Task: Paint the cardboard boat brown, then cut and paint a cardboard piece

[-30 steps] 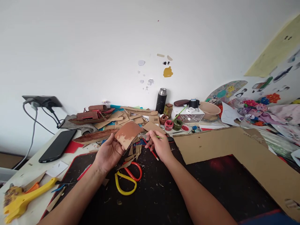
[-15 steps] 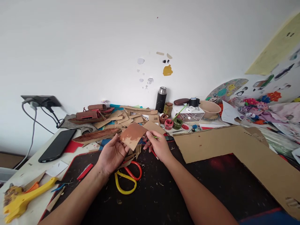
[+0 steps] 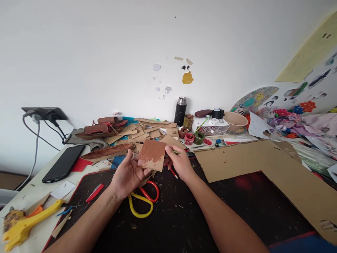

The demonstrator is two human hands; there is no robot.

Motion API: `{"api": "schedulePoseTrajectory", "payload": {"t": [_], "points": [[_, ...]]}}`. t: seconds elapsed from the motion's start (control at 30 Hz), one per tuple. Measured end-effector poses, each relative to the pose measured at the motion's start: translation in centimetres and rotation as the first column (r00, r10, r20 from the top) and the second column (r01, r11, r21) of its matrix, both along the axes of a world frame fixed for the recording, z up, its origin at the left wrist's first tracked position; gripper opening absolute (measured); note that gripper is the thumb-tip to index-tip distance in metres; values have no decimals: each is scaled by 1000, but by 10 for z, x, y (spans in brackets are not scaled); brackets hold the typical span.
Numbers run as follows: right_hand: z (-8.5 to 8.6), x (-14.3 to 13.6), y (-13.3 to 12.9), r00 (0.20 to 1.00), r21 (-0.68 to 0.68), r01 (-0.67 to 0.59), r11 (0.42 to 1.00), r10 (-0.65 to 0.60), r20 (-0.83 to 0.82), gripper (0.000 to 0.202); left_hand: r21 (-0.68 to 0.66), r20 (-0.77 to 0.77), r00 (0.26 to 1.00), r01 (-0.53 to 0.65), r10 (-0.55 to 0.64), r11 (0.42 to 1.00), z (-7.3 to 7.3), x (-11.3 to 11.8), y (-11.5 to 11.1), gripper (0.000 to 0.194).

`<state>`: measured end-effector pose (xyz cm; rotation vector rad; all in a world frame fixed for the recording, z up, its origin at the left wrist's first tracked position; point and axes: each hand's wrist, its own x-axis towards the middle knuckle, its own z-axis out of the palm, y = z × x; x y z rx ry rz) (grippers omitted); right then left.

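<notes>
A square cardboard piece (image 3: 152, 154), brown paint over most of its face and bare along the lower edge, is held up at the centre. My left hand (image 3: 129, 175) supports its lower left side, palm up with the thumb raised. The fingers of my right hand (image 3: 179, 162) pinch its right edge, and a thin green stick (image 3: 178, 152) shows in the same grip. Below lie scissors with yellow and red handles (image 3: 140, 205), their blades mostly hidden. A red pencil (image 3: 173, 173) lies under my right hand.
Cardboard scraps (image 3: 143, 131) and boat models (image 3: 101, 130) lie at the back left. Paint jars (image 3: 189, 138) and a black flask (image 3: 180, 111) stand behind my right hand. An L-shaped cardboard sheet (image 3: 237, 158) covers the right side. A yellow glue gun (image 3: 34, 223) lies at left.
The cardboard piece has turned and tilted, so its painted face now shows more squarely. Both hands have shifted only slightly with it.
</notes>
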<state>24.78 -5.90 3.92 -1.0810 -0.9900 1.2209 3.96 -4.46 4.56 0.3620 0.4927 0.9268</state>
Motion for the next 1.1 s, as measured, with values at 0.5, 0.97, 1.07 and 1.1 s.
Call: {"api": "schedulePoseTrajectory", "payload": {"t": [0.5,0.97,1.07,1.1], "points": [[-2,-4,-5,992,-25,-113,993,114,57,37,-55,-30,970,240,-242,969,-2,-2,-5,76],[4,2,0,999,38,29,999,-27,-34,51,-81,-466,861,188,-203,979,2,1,-7,17],[6,3,0,997,46,41,998,-38,-66,48,-78,-503,843,176,-191,981,8,3,-10,13],[7,3,-1,997,47,42,998,-38,-72,47,-79,-510,838,177,-192,981,9,4,-10,13]]}}
